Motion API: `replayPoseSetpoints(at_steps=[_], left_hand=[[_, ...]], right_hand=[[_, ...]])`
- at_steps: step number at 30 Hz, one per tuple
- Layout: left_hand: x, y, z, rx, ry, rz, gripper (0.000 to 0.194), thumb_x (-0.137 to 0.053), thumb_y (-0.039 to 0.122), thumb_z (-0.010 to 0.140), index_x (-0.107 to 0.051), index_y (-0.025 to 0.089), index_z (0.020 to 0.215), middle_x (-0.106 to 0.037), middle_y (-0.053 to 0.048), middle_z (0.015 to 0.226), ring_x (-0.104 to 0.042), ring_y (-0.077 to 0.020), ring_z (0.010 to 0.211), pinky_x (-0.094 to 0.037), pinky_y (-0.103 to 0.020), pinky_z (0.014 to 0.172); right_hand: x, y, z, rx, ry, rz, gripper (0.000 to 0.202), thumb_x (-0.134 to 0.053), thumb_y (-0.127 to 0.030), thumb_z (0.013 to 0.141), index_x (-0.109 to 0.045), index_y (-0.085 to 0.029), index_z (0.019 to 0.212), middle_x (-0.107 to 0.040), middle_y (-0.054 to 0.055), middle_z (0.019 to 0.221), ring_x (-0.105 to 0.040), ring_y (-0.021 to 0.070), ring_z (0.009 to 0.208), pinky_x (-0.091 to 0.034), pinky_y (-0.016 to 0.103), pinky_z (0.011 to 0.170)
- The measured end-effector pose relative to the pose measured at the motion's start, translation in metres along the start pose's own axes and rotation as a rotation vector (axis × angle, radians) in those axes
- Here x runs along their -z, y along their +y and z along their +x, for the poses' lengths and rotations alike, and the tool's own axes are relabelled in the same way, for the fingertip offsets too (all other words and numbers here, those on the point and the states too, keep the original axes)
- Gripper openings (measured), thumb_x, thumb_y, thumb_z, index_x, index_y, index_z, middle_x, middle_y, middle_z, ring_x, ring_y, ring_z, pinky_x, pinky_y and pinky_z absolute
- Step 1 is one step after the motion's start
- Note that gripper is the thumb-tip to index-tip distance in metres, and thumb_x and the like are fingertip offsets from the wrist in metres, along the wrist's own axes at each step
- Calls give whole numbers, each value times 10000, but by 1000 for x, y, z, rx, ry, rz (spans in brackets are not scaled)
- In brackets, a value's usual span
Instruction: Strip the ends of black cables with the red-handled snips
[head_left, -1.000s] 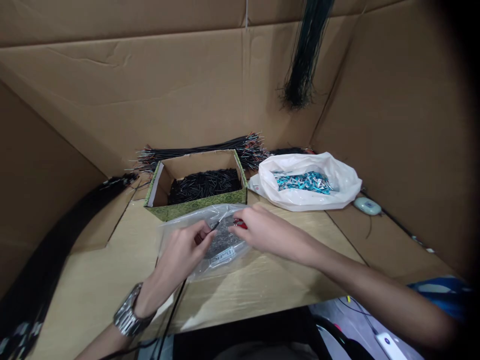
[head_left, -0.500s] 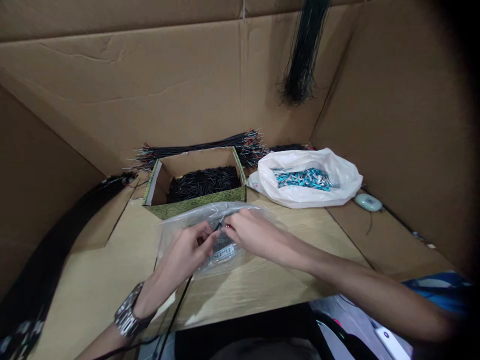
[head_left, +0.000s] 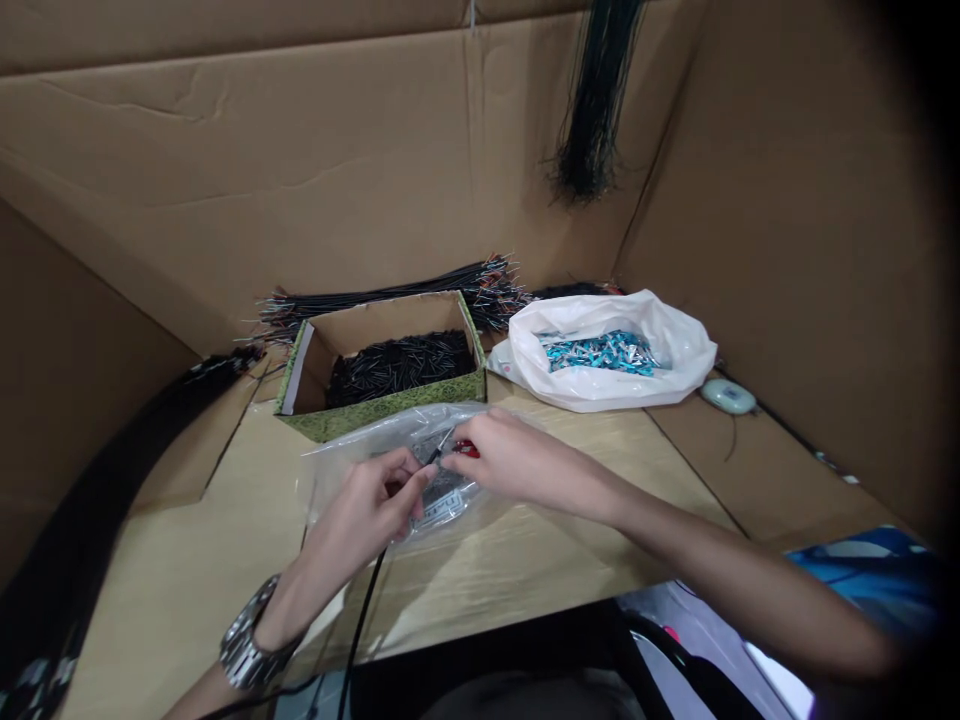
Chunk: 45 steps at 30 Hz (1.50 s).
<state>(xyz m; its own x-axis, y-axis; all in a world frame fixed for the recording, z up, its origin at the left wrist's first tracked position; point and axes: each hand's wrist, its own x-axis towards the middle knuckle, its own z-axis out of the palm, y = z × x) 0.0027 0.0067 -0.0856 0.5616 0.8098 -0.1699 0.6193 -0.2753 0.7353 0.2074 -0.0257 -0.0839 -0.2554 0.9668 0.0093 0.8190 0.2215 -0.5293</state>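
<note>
My left hand (head_left: 386,495) is closed in a pinch on a black cable (head_left: 364,615), which trails from under the palm toward the table's front edge. A thin pale tip (head_left: 445,438) sticks up from the cable end between the hands. My right hand (head_left: 502,455) is closed around a small red-handled tool (head_left: 466,449); its working end is too small to make out. Both hands are close together over a clear plastic bag (head_left: 330,465). Dark bits lie in the bag, along with a printed label (head_left: 439,510).
Behind the bag stands a green-patterned box (head_left: 390,405) holding many short black pieces. To its right sits a white bag (head_left: 615,390) of blue and silver bits. Black cable bundles (head_left: 390,300) lie at the back; another bundle (head_left: 127,460) runs down the left. Dark wires (head_left: 596,110) hang above.
My right hand has shifted slightly, and more of the red-handled tool shows. The pale tip now stands out above the black cable. The whole view has moved a little.
</note>
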Motion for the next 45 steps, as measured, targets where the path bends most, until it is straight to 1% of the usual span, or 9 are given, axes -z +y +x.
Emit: replayPoseSetpoints(at_steps=[3, 7, 12, 15, 18, 24, 31, 36, 45], left_hand=[[0, 3, -1, -3, 0, -7, 383, -531, 484, 970, -556, 191, 724, -621, 34, 546, -556, -129, 433, -407, -214, 462], [4, -5, -1, -13, 1, -41, 379, -514, 489, 981, -555, 193, 747, -682, 20, 627, -578, -125, 443, -434, -216, 477], [6, -15, 1, -15, -11, -62, 406, -480, 514, 997, -577, 192, 769, -695, 17, 641, -570, -124, 437, -445, -219, 486], [5, -12, 1, -17, -31, -48, 434, -466, 518, 1002, -604, 187, 758, -677, 21, 611, -566, -127, 438, -451, -223, 500], [5, -7, 1, -18, -35, -6, 486, -459, 521, 1003, -627, 184, 696, -575, 38, 488, -546, -135, 432, -429, -224, 503], [-2, -10, -1, -11, -43, 56, 510, -448, 529, 1006, -647, 182, 690, -560, 33, 454, -548, -143, 431, -404, -226, 489], [-6, -14, -2, -33, 25, 89, 494, -470, 502, 1004, -626, 181, 663, -571, 27, 476, -545, -136, 432, -408, -226, 494], [-6, -15, -5, -70, 99, 61, 401, -525, 518, 978, -684, 178, 836, -716, -12, 721, -563, -132, 493, -425, -225, 491], [-15, -14, -8, -186, 265, 209, 281, -595, 407, 976, -654, 186, 814, -656, 13, 700, -557, -144, 601, -389, -244, 595]], right_hand=[[-4, -3, 3, 16, -6, -17, 297, -515, -305, 987, -722, -160, 831, -702, 76, 776, -591, 169, 685, -327, 287, 589], [-15, 0, 1, 29, -6, -68, 251, -522, -217, 963, -729, -128, 852, -689, 105, 782, -563, 163, 643, -299, 295, 574], [-9, 2, -8, -7, 52, -91, 275, -545, -353, 976, -724, -155, 913, -690, 105, 807, -614, 204, 698, -317, 296, 579], [2, -4, -12, -6, 67, -82, 266, -540, -342, 981, -724, -164, 910, -696, 105, 806, -644, 231, 780, -345, 298, 598], [7, -8, -13, 4, 70, -72, 252, -542, -322, 979, -730, -170, 908, -707, 104, 808, -648, 235, 824, -364, 299, 617], [-2, -5, -10, 28, 61, -78, 270, -529, -336, 986, -731, -172, 913, -712, 105, 846, -621, 207, 764, -348, 298, 605], [-22, -4, -12, 55, 19, -145, 289, -471, -161, 981, -718, -128, 834, -692, 107, 783, -574, 171, 640, -292, 308, 582], [-12, -1, -20, -19, 69, -138, 277, -520, -314, 993, -711, -139, 894, -688, 105, 803, -617, 209, 692, -296, 312, 578], [11, -12, -29, -107, 56, -55, 282, -543, -391, 977, -701, -196, 849, -690, 77, 798, -658, 228, 746, -393, 314, 638]])
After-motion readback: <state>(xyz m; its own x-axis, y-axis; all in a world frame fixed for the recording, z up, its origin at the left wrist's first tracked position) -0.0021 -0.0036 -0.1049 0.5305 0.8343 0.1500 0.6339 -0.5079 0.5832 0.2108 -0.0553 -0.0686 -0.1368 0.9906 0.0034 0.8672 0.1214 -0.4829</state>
